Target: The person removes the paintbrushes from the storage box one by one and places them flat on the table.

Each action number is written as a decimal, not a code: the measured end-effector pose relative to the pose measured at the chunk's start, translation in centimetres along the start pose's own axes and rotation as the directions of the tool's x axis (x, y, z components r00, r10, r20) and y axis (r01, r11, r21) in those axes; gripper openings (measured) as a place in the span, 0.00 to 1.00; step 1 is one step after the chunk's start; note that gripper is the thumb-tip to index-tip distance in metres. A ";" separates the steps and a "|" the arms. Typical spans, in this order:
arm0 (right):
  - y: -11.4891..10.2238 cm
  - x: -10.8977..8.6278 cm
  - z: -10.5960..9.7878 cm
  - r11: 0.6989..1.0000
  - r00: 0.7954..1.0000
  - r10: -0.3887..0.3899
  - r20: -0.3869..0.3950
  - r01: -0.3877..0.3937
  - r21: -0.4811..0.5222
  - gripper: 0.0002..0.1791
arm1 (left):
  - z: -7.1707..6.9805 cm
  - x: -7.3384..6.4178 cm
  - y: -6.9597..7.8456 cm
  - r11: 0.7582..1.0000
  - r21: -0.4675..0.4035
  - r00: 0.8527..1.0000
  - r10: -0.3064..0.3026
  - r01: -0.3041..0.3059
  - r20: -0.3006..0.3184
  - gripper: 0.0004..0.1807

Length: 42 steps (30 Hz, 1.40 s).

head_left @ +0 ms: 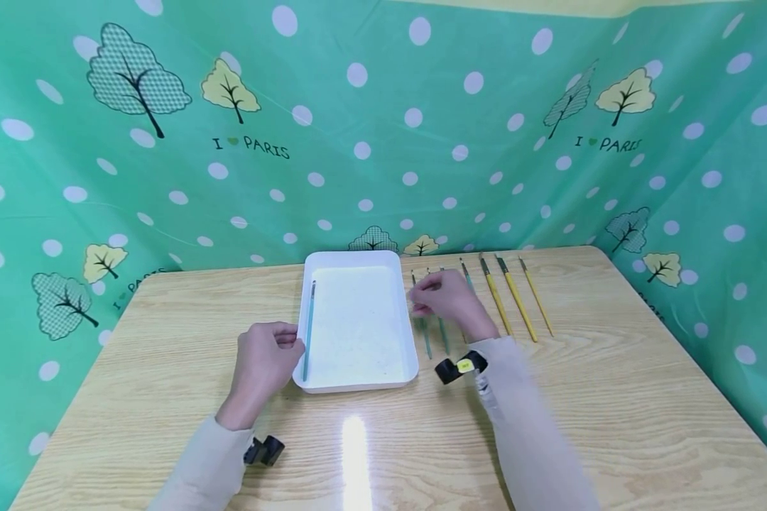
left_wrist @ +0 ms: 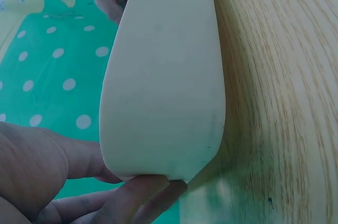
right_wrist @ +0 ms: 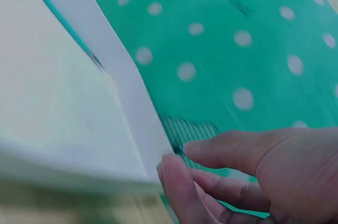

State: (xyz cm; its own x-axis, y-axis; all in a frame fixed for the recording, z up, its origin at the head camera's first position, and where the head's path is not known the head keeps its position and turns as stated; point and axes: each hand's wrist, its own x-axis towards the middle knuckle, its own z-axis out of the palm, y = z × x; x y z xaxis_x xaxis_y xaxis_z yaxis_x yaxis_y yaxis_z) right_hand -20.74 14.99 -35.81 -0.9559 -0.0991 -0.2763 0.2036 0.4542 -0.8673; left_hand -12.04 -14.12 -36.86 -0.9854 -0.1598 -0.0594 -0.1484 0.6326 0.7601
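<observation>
A white rectangular tray stands on the table, with one thin teal paintbrush lying along its left side. My left hand grips the tray's left rim near the front corner; in the left wrist view its thumb and fingers pinch the tray wall. Just off the tray's right side hovers my right hand, over the row of brushes. In the right wrist view, its thumb and bent fingers show a small gap with nothing visible between them. This hand partly hides several teal brushes.
Right of the right hand lie yellow-handled paintbrushes, among them a thick one and a thin one, bristles toward the back. A green dotted cloth hangs behind the wooden table. Wrist cameras sit on both sleeves.
</observation>
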 end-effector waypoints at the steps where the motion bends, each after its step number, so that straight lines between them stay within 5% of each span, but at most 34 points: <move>1: -0.3 0.0 0.9 1.000 1.000 0.000 0.021 0.000 0.001 0.11 | 0.0 0.0 0.0 1.000 0.002 1.000 0.002 -0.002 -0.002 0.14; 8: -1.4 -0.7 6.2 0.994 0.993 -0.032 0.115 0.043 -0.103 0.09 | -0.1 -0.2 0.3 1.000 0.008 1.000 0.012 -0.012 -0.024 0.15; 14: -0.8 -0.7 8.7 0.991 0.992 -0.035 0.121 0.051 -0.126 0.10 | -0.2 -0.3 0.5 0.999 0.021 0.999 0.030 -0.029 -0.044 0.15; 28: -0.8 -0.7 9.2 0.986 0.996 -0.022 0.083 0.036 -0.161 0.12 | -0.1 -0.4 0.6 0.999 0.018 0.997 0.043 -0.042 -0.066 0.14; 35: -0.8 -0.8 9.6 0.977 1.000 -0.030 0.009 0.031 -0.211 0.16 | -0.1 -0.4 0.6 0.999 0.020 0.997 0.051 -0.050 -0.065 0.14; 42: -0.8 -0.9 10.3 0.957 0.996 -0.045 -0.075 0.022 -0.289 0.10 | 0.0 -0.3 0.4 0.998 0.023 0.997 0.057 -0.056 -0.060 0.15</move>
State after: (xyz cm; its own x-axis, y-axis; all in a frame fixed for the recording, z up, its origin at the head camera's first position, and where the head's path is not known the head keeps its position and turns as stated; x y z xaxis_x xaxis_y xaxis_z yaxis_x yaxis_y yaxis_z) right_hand -17.88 5.59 -39.08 -0.9774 -0.0526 -0.2046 0.1130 0.6882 -0.7167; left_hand -11.78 -13.88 -36.54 -0.9854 -0.1685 0.0227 -0.0953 0.6578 0.7471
